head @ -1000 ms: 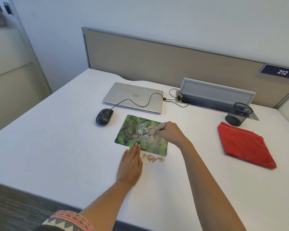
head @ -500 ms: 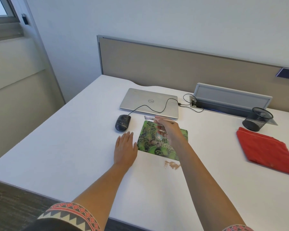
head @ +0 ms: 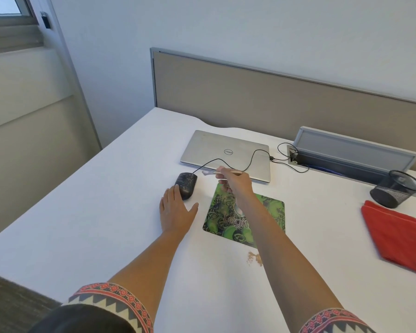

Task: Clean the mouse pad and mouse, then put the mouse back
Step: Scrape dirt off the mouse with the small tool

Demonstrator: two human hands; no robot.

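A green patterned mouse pad [head: 268, 213] lies flat on the white desk, partly under my right forearm. A black wired mouse [head: 186, 184], speckled with dust, sits on the desk to the pad's left. My left hand [head: 175, 211] rests flat with fingers spread, its fingertips touching the mouse's near end. My right hand [head: 235, 182] hovers over the pad's far left corner, holding a small brush [head: 222, 173] whose bristles point left toward the mouse. A little heap of brown dust [head: 254, 257] lies just in front of the pad.
A shut silver laptop [head: 226, 152] lies behind the mouse with the mouse cable [head: 250, 159] across it. A folded red cloth [head: 399, 234] and a black mesh pen cup [head: 396, 189] are at the right. A cable box [head: 353, 150] and a partition stand at the back.
My right hand lifted the brush off the pad and carried it toward the mouse. My left hand slid from the pad's front edge leftward and forward to the mouse. The view swung left.
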